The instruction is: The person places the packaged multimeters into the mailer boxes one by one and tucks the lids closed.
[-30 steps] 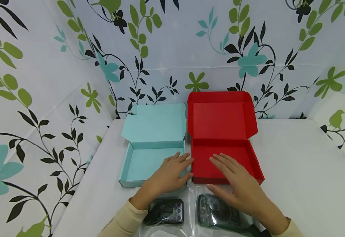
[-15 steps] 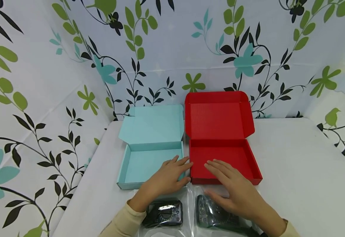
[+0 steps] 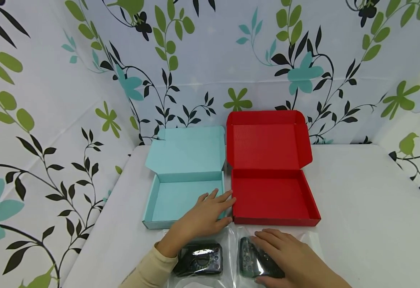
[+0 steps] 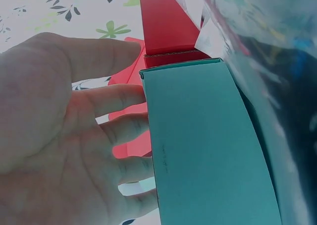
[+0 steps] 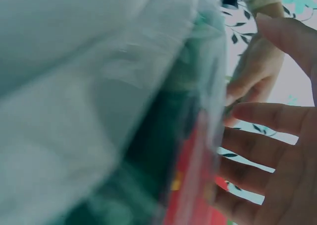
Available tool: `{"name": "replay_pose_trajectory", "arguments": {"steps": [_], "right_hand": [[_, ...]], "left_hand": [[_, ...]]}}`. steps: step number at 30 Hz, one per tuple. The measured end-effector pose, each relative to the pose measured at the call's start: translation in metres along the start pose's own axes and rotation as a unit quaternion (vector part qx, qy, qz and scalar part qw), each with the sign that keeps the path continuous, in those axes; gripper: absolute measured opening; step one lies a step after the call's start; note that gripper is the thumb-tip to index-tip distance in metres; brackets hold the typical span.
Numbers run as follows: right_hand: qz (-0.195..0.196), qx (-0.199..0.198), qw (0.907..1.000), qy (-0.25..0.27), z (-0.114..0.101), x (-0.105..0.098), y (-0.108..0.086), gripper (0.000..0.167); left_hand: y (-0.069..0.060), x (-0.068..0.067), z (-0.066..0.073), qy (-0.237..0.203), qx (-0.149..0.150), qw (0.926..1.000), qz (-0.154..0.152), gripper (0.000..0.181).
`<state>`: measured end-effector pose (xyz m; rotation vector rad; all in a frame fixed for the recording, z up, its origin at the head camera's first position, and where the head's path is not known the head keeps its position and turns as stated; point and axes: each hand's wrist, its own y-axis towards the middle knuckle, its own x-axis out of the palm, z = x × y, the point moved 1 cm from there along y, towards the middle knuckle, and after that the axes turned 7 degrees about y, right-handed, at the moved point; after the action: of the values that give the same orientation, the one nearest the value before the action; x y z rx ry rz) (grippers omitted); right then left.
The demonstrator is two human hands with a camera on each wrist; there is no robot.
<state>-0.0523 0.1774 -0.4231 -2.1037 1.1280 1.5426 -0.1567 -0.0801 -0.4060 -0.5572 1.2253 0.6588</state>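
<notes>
A light blue cardboard box [image 3: 159, 225] stands with its lid up, beside a red cardboard box [image 3: 276, 221] whose lid is also raised. My left hand [image 3: 205, 218] lies over the blue box's front right corner; in the left wrist view its fingers extend to the box's side. My right hand [image 3: 294, 256] is over a clear bag with a dark device [image 3: 247, 256] inside, partly covering it. In the right wrist view the fingers are extended near the bag [image 5: 99, 111]; contact is unclear. Left of it lies another bagged dark device with a round dial [image 3: 202, 260], perhaps a multimeter.
A white cloth covers the table [image 3: 368, 200]. A leaf-patterned curtain [image 3: 210, 48] hangs behind it and at the left side. The two boxes stand close together, the bags just in front of them.
My right hand has moved down, away from over the red box and onto the right bag. The left hand stays in place at the blue box's corner.
</notes>
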Motion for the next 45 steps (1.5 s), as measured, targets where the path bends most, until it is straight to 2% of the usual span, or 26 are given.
{"name": "replay_pose_trajectory", "arguments": {"steps": [2,8,13,15,25,32,39,45], "right_hand": [[-0.020,0.010,0.9998,0.000,0.001,0.002,-0.003,0.089],[-0.036,0.029,0.9989,-0.009,0.005,0.008,-0.007,0.095],[-0.088,0.058,0.9944,-0.003,0.010,0.011,-0.007,0.103],[-0.097,0.067,0.9930,0.002,0.011,0.012,-0.007,0.106],[-0.099,0.077,0.9921,0.008,0.019,0.014,-0.011,0.110],[-0.089,0.082,0.9921,0.031,0.018,0.015,-0.010,0.110],[-0.073,0.070,0.9934,0.054,0.018,0.016,-0.009,0.106],[-0.077,0.084,0.9907,0.073,0.016,0.012,-0.009,0.110]], "left_hand": [[0.000,-0.001,0.000,0.000,0.003,1.0000,-0.001,0.057],[0.000,-0.002,-0.001,-0.005,0.009,0.9999,-0.001,0.058],[-0.001,-0.001,-0.001,-0.011,0.007,0.9999,-0.006,0.058],[-0.001,-0.001,-0.001,-0.008,0.006,0.9999,-0.005,0.058],[0.003,0.000,-0.001,-0.003,0.011,0.9999,0.000,0.057],[0.002,0.000,-0.001,-0.007,0.009,0.9999,0.001,0.054],[0.002,-0.002,-0.001,-0.008,0.008,0.9999,0.002,0.054],[0.001,-0.001,-0.001,-0.013,0.007,0.9999,0.000,0.054]]}}
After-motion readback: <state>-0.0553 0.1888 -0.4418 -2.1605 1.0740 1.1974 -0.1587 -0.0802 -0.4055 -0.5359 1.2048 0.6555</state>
